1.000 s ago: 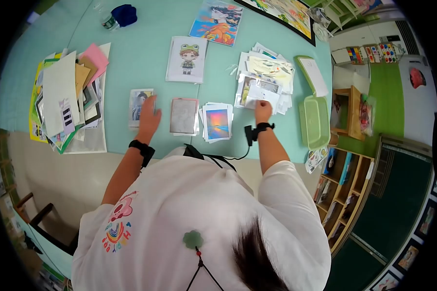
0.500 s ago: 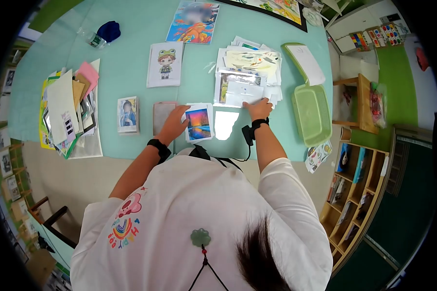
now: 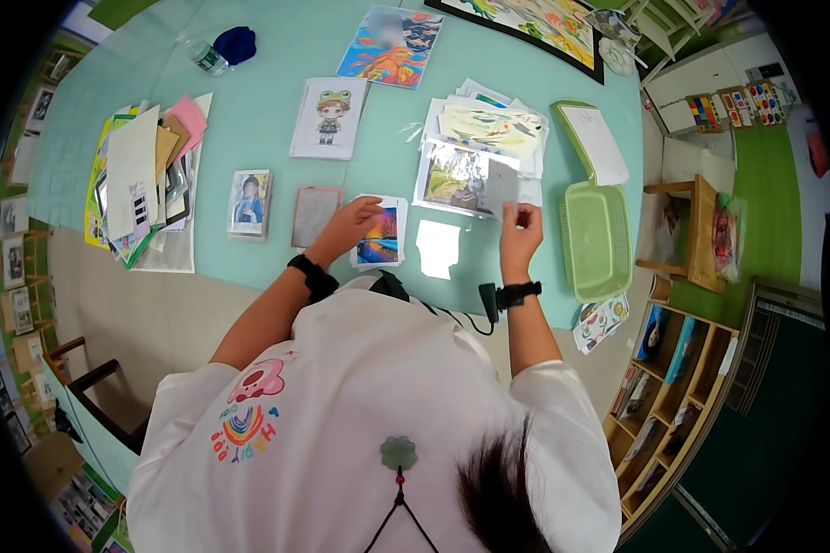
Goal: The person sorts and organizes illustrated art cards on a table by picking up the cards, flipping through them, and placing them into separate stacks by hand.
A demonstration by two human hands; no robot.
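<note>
Keeping the top picture (image 3: pixel 456 175) flat is the main care here, I think. It lies at the near edge of the paper pile (image 3: pixel 489 129), and your right hand (image 3: pixel 516 217) is at its near right corner. This hand is narrow, with the fingertips drawn together; I cannot tell if they pinch the sheet. It would be good to take only one layer, by the edge, because the shiny surface may slip or bend.

Your left hand (image 3: pixel 371 206) has the fingers loosely extended, holding nothing that I can see, over the sunset cards (image 3: pixel 380 247). Press these only lightly, so that the stack stays square.

Now the count on the bench (image 3: pixel 277 101). You have one stack of sunset cards, one grey card (image 3: pixel 317 214) beside it, and one portrait stack (image 3: pixel 249 201). Farther away there are one frog picture (image 3: pixel 329 118) and one fish picture (image 3: pixel 392 55). There is one basket (image 3: pixel 597 241), one bottle (image 3: pixel 206 57) and one blue cloth (image 3: pixel 236 43). The sheets in the paper pile overlap, so I cannot count them.
</note>
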